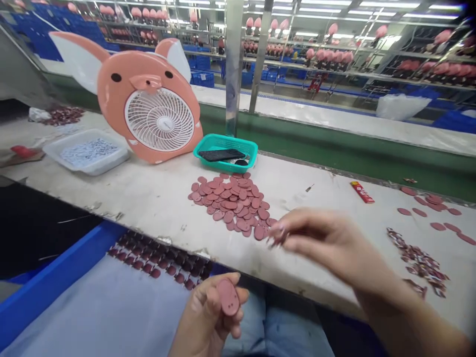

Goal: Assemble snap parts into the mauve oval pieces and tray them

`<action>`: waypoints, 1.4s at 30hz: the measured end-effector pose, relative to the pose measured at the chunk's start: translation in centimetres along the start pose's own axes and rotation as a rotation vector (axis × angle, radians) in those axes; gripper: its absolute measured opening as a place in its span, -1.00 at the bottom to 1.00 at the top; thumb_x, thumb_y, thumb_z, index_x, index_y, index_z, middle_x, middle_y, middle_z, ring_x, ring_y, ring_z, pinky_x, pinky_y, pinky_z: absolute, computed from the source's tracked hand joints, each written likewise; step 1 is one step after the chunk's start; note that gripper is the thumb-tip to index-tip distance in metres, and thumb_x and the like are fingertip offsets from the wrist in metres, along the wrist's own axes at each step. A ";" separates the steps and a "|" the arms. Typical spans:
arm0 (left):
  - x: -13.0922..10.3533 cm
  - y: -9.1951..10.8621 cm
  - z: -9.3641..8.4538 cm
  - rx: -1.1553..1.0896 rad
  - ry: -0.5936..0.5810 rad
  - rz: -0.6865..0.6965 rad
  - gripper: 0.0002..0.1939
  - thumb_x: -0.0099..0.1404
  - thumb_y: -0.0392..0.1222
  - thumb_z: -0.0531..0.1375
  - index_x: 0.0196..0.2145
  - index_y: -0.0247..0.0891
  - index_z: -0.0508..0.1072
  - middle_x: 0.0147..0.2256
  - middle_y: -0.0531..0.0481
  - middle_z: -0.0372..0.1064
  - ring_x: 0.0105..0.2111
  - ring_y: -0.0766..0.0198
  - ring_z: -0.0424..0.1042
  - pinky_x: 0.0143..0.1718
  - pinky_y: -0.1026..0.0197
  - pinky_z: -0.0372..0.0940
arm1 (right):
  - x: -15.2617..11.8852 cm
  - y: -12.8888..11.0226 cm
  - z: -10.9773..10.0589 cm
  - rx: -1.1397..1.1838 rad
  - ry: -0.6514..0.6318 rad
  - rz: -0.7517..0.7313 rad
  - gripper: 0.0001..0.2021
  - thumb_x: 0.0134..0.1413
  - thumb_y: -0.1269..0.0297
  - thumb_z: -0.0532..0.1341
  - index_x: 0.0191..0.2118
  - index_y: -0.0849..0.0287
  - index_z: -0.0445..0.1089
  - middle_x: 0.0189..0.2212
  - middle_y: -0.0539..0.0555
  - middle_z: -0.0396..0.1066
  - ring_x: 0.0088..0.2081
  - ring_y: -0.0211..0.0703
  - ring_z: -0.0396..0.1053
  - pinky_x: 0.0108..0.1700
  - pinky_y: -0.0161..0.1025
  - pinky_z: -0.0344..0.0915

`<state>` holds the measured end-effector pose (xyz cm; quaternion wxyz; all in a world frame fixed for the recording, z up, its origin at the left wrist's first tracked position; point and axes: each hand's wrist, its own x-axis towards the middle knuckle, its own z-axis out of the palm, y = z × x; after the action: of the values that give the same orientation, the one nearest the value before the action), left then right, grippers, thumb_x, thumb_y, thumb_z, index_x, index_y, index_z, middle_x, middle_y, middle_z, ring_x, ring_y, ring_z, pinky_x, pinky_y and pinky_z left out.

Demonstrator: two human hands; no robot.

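Between thumb and fingers, my left hand (210, 312) grips a reddish-pink oval disc (228, 297) with small holes near its lower end. It is held above my lap, just off the table's front edge. My right hand (327, 243) is over the tabletop, its thumb and fingers pinching a small dark reddish part with thin metallic-looking ends (278, 239), blurred. Just left of those fingertips lies a pile of similar oval discs (234, 201). Right of my right hand is a heap of small shiny reddish-brown parts (420, 263).
A pig-shaped fan (148, 104) stands behind the pile, beside a teal basket (255, 152) with a black phone-like object. At left is a white tray (122, 154) of small pieces. A blue bin (55, 270) holds rows of assembled discs. A red wrapper (362, 192) lies at right.
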<state>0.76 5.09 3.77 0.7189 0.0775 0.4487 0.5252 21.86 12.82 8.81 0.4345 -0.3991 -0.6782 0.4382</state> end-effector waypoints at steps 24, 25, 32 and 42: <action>-1.4 -0.5 -1.2 0.114 -0.135 -0.095 -0.57 -0.14 0.15 0.52 -0.58 -0.31 0.60 -0.58 0.06 0.39 -0.61 0.44 0.33 -0.61 0.42 0.31 | -4.0 -1.0 5.0 -0.138 -0.291 -0.126 -0.82 0.18 0.49 0.35 -0.12 0.15 0.58 -0.33 0.01 0.60 -0.29 -0.29 0.47 -0.20 -0.40 0.38; -1.4 -0.5 -1.2 0.119 -0.137 -0.096 -0.56 -0.13 0.15 0.52 -0.56 -0.32 0.61 -0.58 0.07 0.38 -0.60 0.44 0.33 -0.61 0.42 0.31 | -3.9 -1.1 5.0 -0.140 -0.296 -0.133 -0.82 0.18 0.49 0.35 -0.12 0.13 0.57 -0.33 -0.01 0.60 -0.28 -0.30 0.47 -0.20 -0.41 0.38; -1.4 -0.5 -1.2 0.119 -0.147 -0.107 -0.59 -0.08 0.14 0.50 -0.49 -0.31 0.66 -0.59 0.10 0.33 -0.60 0.44 0.31 -0.61 0.42 0.31 | -3.7 -1.4 4.7 -0.183 -0.346 -0.151 -0.86 0.22 0.48 0.31 -0.14 0.20 0.58 -0.37 0.04 0.57 -0.31 -0.28 0.45 -0.23 -0.41 0.38; -1.0 -0.6 -2.2 0.137 -0.222 -0.121 -0.62 0.03 0.13 0.46 -0.39 -0.27 0.69 -0.56 0.03 0.44 -0.58 0.42 0.37 -0.53 0.39 0.32 | -3.8 -2.0 4.9 -0.268 -0.369 -0.270 -0.83 0.23 0.52 0.28 -0.10 0.25 0.54 -0.35 0.06 0.55 -0.31 -0.29 0.45 -0.22 -0.39 0.40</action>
<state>-0.48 3.23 2.66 0.7877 0.1569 0.4050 0.4370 18.14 7.51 8.65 0.3012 -0.2725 -0.8450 0.3478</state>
